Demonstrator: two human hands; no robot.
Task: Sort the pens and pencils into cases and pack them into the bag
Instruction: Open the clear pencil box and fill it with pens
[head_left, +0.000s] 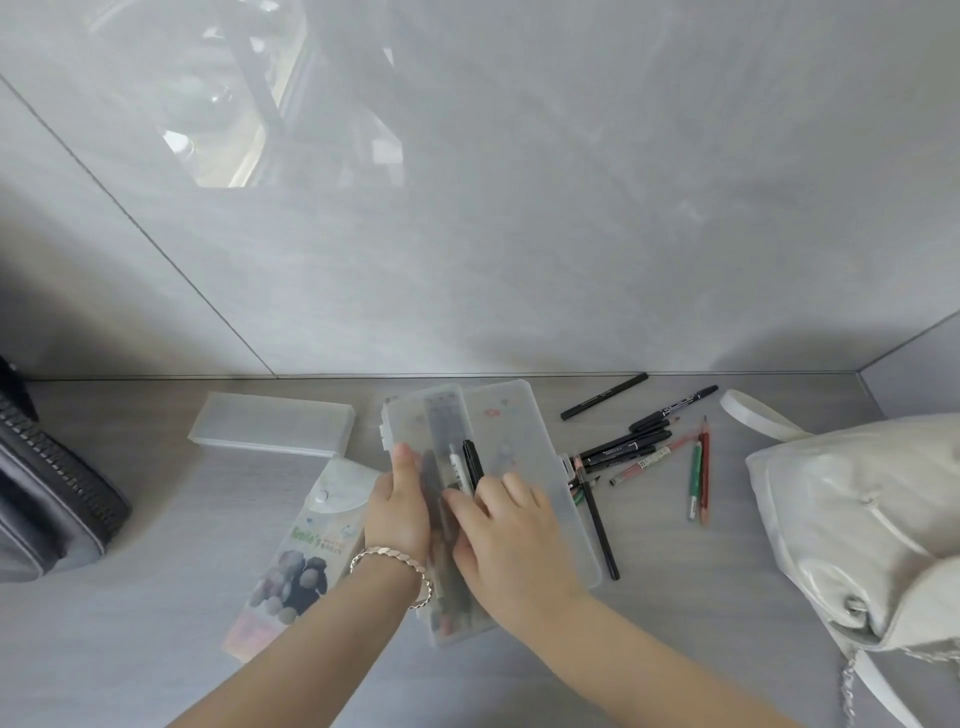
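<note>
**A:** Fig. 1. What state is each hand in, and where is the work?

**B:** At lower centre, the left hand (397, 512) grasps the left edge of the open translucent pencil case (519, 431), with its thumb on top. The right hand (511, 535) lies bent-fingered over the case's contents. A black marker (472, 462) and a white pen (455, 460) run under its fingertips. I cannot tell whether it pinches either or only presses them down.

**A:** What are the likely faults?

**B:** The case looks partly lifted in the left hand. If so, a tilt could spill the pens back onto the table (156, 597). The flat half lies close to the loose pens and pencils (631, 449) at centre right. Swinging it shut could nudge the black pencil (600, 525) beside it or catch a marker in the seam. Pencils may also land among pens, since the frosted plastic blurs what is already filed.

**A:** What cannot be seen?

**B:** The hands cover the near part of the case, and its contents show only as dark streaks. The white bag (857, 519) at right is cut off by the frame, so its opening cannot be seen. A dark zipped bag (47, 493) is cropped at the left edge. It is unclear whether the closed translucent case (270, 423) at upper left and the printed pouch (306, 551) beneath the left wrist hold anything.
</note>
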